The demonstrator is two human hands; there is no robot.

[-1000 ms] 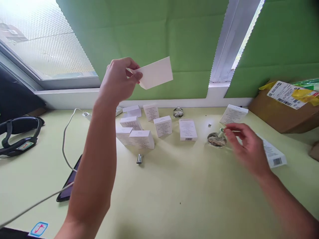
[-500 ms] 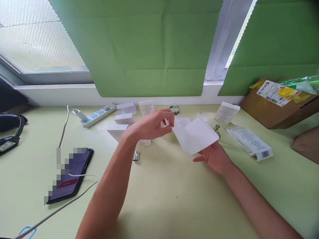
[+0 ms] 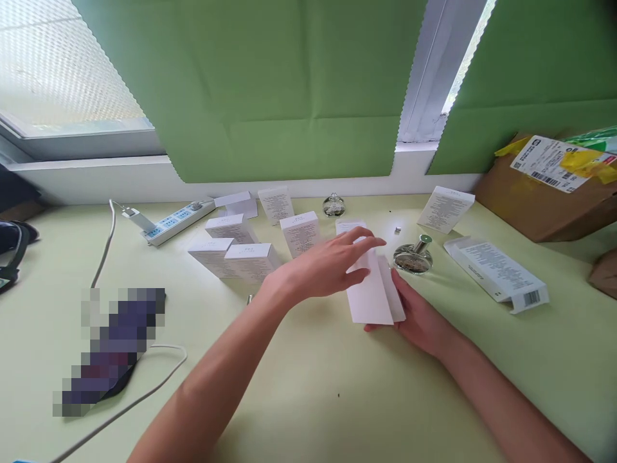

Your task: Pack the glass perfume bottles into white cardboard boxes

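Both hands hold a folded white card insert (image 3: 373, 299) just above the pale green table (image 3: 308, 386). My right hand (image 3: 419, 315) grips it from underneath and the right side. My left hand (image 3: 328, 267) lies over its left edge with the fingers stretched flat across the top. A round glass perfume bottle (image 3: 412, 257) with a silver neck lies just beyond my right hand. A small silver cap (image 3: 249, 299) peeks out behind my left wrist.
Several small white boxes (image 3: 250, 260) stand left of centre. Further back are another glass bottle (image 3: 333, 206), a standing white box (image 3: 446, 209) and a long open carton (image 3: 496, 273). A cardboard parcel (image 3: 544, 193) sits far right; a power strip (image 3: 176, 222) and phone (image 3: 110, 347) lie left.
My left hand brought the white card down from high up to the table's middle. My right hand left the perfume bottle and took the card from below, now folded narrower.
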